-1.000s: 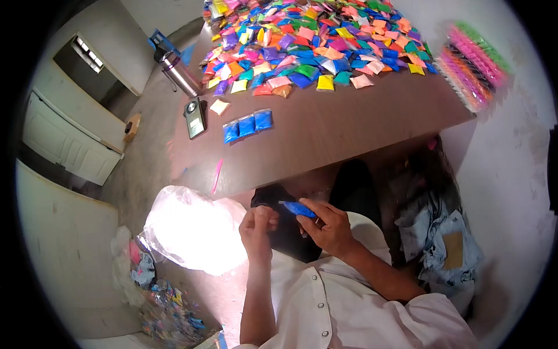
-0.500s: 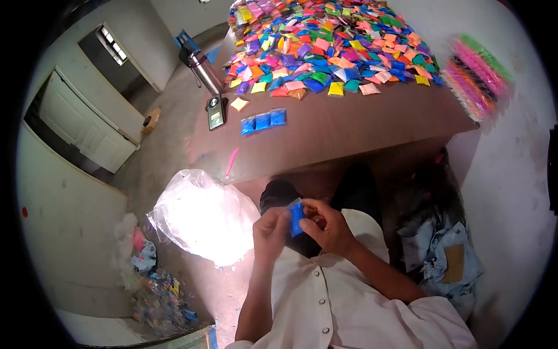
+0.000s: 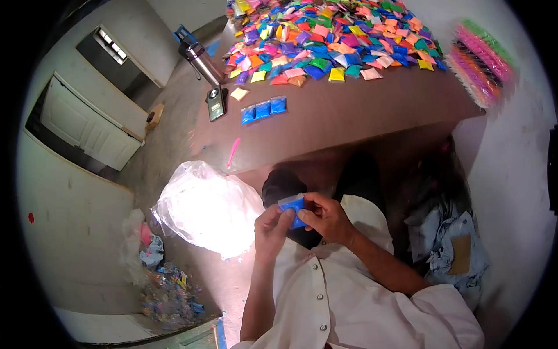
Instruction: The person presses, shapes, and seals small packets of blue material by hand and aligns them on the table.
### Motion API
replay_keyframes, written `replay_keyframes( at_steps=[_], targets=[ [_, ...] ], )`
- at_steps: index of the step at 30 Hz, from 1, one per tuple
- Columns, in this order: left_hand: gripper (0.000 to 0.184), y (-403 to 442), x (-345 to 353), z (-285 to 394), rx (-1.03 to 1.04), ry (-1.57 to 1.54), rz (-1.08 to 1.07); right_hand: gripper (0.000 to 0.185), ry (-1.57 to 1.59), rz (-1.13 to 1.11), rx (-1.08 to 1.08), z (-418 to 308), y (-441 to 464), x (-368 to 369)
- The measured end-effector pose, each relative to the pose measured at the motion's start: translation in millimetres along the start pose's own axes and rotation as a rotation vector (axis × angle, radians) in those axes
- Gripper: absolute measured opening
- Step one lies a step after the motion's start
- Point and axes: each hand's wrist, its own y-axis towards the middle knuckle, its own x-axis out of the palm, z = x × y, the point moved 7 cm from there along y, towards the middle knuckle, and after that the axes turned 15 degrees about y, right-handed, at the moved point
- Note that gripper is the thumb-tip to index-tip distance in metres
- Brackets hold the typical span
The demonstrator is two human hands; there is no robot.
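Above my lap, a small blue packet [image 3: 294,210] with a clear edge is held between both hands. My left hand [image 3: 272,231] pinches its left side, the thumb lying on its face. On the other side my right hand [image 3: 329,218] grips it between thumb and fingers. On the brown table [image 3: 349,119], three blue packets [image 3: 263,109] lie side by side in a row. Nearer the table's front edge is a pink stick [image 3: 233,152].
Many coloured packets [image 3: 337,74] cover the far part of the table. A steel flask [image 3: 204,64] and a dark device [image 3: 216,104] stand at the left. Beside my left arm sits a large translucent bag [image 3: 209,203]. Grey bags [image 3: 465,244] lie at the right.
My left hand has come to the blue packet, which only my right hand held a second ago. The packet has turned from lying slanted to facing me. The camera view has shifted.
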Motion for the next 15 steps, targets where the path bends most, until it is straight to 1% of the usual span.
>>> replay_keyframes(
  at_steps=[2,3,5,7,9,11,13,15],
  targets=[
    [0.015,3,0,-4,0.043,0.177,0.017,0.036,0.015,-0.009,0.024,7,2,-7],
    [0.015,4,4,-2,0.039,0.186,0.006,0.037,0.023,-0.025,0.046,11,3,-10],
    [0.015,4,10,8,0.087,0.503,0.055,0.036,0.054,0.015,0.051,14,2,-19],
    [0.014,9,19,4,0.059,0.478,0.020,0.036,0.090,0.063,0.045,15,0,-29],
    [0.014,15,29,6,0.035,0.454,-0.028,0.034,0.053,0.096,-0.007,10,-2,-38],
    [0.018,20,41,6,-0.067,0.233,-0.095,0.034,0.054,0.129,-0.074,9,-2,-47],
    [0.020,23,52,6,-0.075,0.275,-0.143,0.033,0.052,0.159,-0.138,8,-2,-53],
    [0.022,28,61,5,-0.079,0.312,-0.181,0.025,0.091,0.204,-0.216,4,-3,-60]
  ],
)
